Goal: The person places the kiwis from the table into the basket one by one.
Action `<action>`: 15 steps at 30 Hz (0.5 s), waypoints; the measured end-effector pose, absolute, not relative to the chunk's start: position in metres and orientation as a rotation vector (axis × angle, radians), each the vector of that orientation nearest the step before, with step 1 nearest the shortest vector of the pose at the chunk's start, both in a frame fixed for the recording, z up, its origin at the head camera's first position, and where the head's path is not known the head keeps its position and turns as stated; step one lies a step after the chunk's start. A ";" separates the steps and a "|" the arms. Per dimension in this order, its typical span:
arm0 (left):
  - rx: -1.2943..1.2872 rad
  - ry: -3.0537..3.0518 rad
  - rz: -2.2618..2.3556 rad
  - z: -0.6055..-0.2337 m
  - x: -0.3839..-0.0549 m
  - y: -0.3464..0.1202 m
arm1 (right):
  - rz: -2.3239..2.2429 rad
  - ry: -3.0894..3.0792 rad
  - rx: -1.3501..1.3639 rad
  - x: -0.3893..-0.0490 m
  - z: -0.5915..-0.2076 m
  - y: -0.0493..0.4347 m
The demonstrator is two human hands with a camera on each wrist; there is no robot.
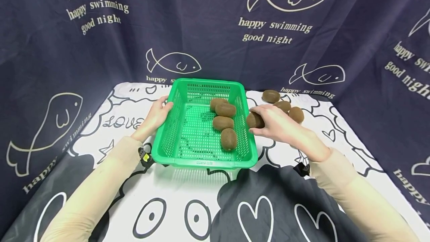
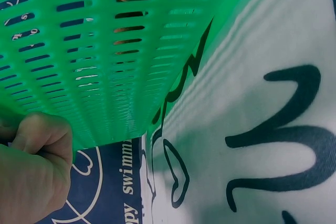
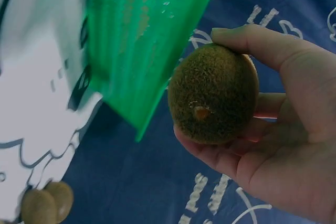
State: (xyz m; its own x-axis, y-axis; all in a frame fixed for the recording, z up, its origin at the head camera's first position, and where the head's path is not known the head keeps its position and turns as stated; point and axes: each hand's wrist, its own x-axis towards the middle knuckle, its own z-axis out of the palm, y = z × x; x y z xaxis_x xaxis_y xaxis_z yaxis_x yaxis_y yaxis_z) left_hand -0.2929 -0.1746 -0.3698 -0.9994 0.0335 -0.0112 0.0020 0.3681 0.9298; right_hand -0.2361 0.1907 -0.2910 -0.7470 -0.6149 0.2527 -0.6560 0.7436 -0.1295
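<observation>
A green plastic basket [image 1: 205, 163] with slotted walls stands in the middle of the table. Several brown kiwis [image 1: 223, 123] lie along its right side. My left hand [image 1: 158, 114] grips the left rim; in the left wrist view its fingers [image 2: 44, 132] are bent at the basket's edge, their tips hidden. My right hand [image 1: 276, 123] holds a kiwi [image 3: 212, 95] between thumb and fingers, just outside the basket's right wall. That kiwi is held clear of the table in the right wrist view, its stem end toward the camera.
Three loose kiwis, one at the back [image 1: 271, 96], one in the middle [image 1: 283, 106] and one at the right [image 1: 296, 115], lie on the table beyond my right hand. A white cloth with black drawings [image 1: 174, 201] covers the table. Dark blue curtain [image 1: 215, 29] hangs behind and at both sides.
</observation>
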 end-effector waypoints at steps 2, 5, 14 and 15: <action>0.034 2.589 1.737 -0.369 -0.293 -0.174 | 0.313 -2.728 1.051 -0.234 -0.288 0.184; 0.038 2.597 1.728 -0.369 -0.293 -0.173 | 0.311 -2.704 1.091 -0.230 -0.286 0.174; 0.027 2.600 1.712 -0.370 -0.293 -0.175 | 0.358 -2.710 1.242 -0.220 -0.292 0.150; 0.027 2.599 1.715 -0.370 -0.293 -0.175 | 0.373 -2.711 1.266 -0.220 -0.294 0.147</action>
